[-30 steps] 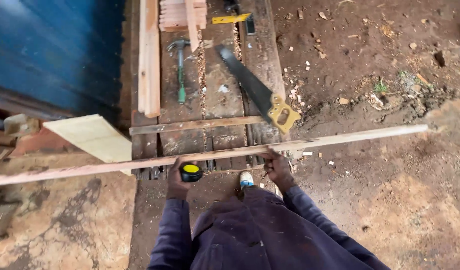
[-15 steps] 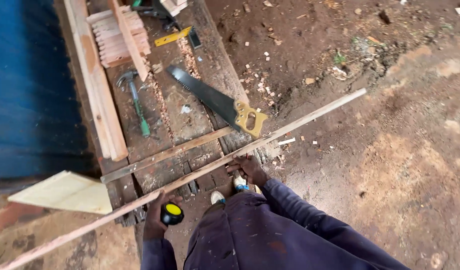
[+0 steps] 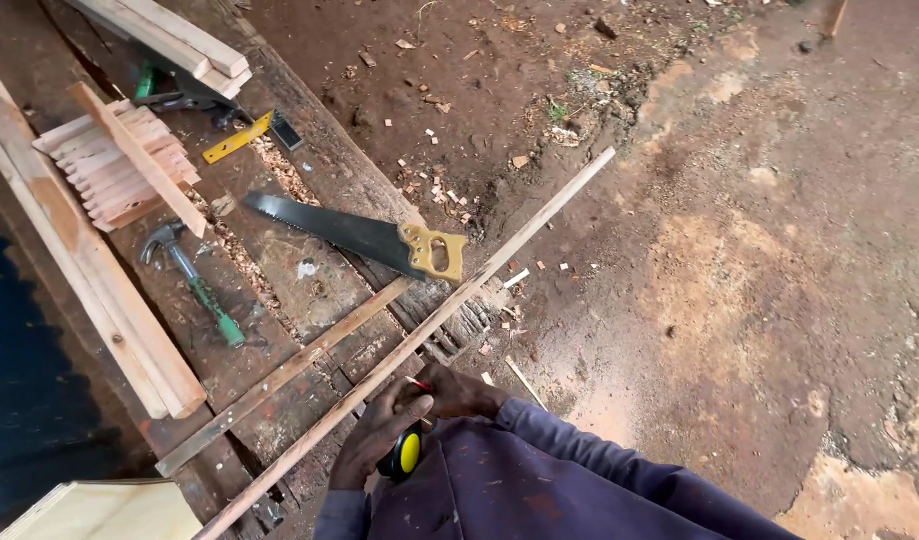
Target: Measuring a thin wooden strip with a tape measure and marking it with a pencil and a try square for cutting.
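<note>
I have both hands close together at the near edge of the tabletop [image 3: 309, 300], low in the head view. My left hand [image 3: 379, 435] is curled shut around a yellow and black tape measure [image 3: 403, 455], and my right hand [image 3: 457, 390] sits just beside it, fingers pinched at what looks like the tape's tip, though I cannot tell how firm that grip is. The long slat [image 3: 459, 290] lies diagonally under both hands, running from the tabletop's near corner out over the dirt floor [image 3: 739, 260], its far end unsupported. To do this well, I judge that the slat should be steadied first: with so much of it hanging free, any pull on the tape could swing it. I would hook the tape tip squarely on an end or hold it flat on the face, keep the blade running straight along the slat and not across it, and read from directly above. The saw [image 3: 359, 235] rests just beyond the slat with its yellow handle nearly touching it, so I would keep my knuckles off its teeth. The hammer [image 3: 194, 280] and the stacked wood pieces [image 3: 119, 165] lie well apart to the left and need no attention.
</note>
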